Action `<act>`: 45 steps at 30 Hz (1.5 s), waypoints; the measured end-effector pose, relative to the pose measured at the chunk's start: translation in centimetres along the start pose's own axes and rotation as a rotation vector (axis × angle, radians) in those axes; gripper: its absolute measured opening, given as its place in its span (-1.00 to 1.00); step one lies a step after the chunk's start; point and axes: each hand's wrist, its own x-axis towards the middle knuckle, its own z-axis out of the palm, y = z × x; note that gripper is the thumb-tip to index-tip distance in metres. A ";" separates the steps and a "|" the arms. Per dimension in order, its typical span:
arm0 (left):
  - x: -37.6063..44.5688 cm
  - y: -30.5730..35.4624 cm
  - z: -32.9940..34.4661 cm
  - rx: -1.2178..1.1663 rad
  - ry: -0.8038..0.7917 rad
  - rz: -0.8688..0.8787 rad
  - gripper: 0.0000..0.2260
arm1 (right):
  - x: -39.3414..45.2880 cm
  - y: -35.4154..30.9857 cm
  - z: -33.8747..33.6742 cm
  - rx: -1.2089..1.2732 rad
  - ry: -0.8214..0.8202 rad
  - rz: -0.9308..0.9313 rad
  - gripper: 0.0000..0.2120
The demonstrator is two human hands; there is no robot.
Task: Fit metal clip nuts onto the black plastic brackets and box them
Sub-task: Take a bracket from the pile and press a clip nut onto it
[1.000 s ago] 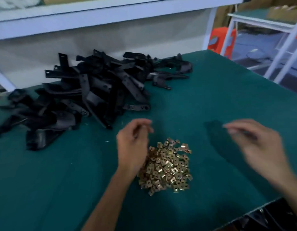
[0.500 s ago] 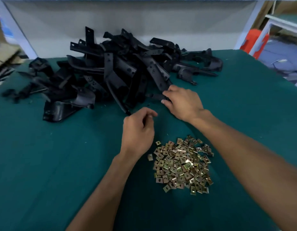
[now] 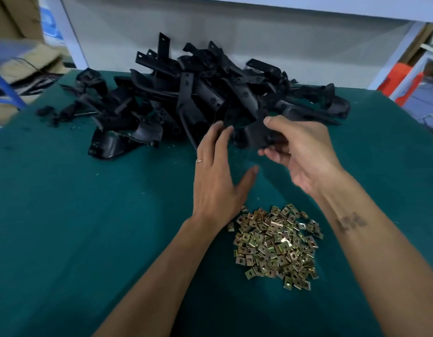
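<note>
— On the green table top [image 3: 64, 227], what has the person got hold of?

— One black bracket [image 3: 253, 133], lifted just in front of the big heap of black brackets [image 3: 186, 93]. The right hand [image 3: 298, 152] grips it, thumb over the top edge and fingers curled underneath.

— And the left hand [image 3: 215, 171]?

— Fingers nearly straight and spread, thumb out to the side. The fingertips [image 3: 222, 131] reach up to the left edge of that same bracket. Whether they truly touch it I cannot tell; the motion blurs them. A thin ring [image 3: 199, 161] sits on one finger.

— Is it carrying a clip nut?

— None that I can make out in that hand.

— Where are the nuts, then?

— A loose pile of brass-coloured clip nuts [image 3: 276, 244] lies on the cloth nearer the person, between the two forearms, just beside the left wrist and well apart from the bracket heap.

— Anything else around?

— A white frame [image 3: 72, 37] rises behind the table at the left, cardboard [image 3: 13, 18] stands past it, and something orange [image 3: 400, 79] shows at the far right. The right forearm bears a dark mark [image 3: 351, 222].
</note>
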 end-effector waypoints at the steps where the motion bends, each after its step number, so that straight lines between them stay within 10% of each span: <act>1: 0.2 0.1 -0.1 -0.011 0.036 0.037 -0.38 | -0.9 0.0 0.2 0.032 -0.046 0.006 -0.84; 6: 0.3 0.4 -0.9 -0.223 0.334 0.104 -0.74 | -3.2 0.0 0.4 0.080 -0.426 0.049 -0.68; 11: 0.2 -0.1 -1.2 -0.295 0.380 -0.038 -0.70 | -1.6 3.1 -2.0 -0.297 -0.372 -0.171 -0.85; 17: 1.7 -1.2 -2.7 -0.260 0.271 -0.155 -0.67 | -0.9 5.5 -2.7 -1.026 -0.649 -0.275 -0.83; 26: 2.1 -4.0 -5.1 -0.443 -0.267 -0.429 -0.77 | -1.5 6.7 -2.8 -1.078 -0.647 -0.277 -0.89; 33: 2.1 -2.9 -5.5 -0.090 -0.303 -0.233 -0.51 | -1.6 6.4 -3.8 -0.998 -0.710 -0.236 -0.77; 45: 1.5 -2.1 -4.0 0.510 -0.215 -0.116 -0.63 | -1.8 6.7 -3.5 -1.062 -0.683 -0.350 -0.91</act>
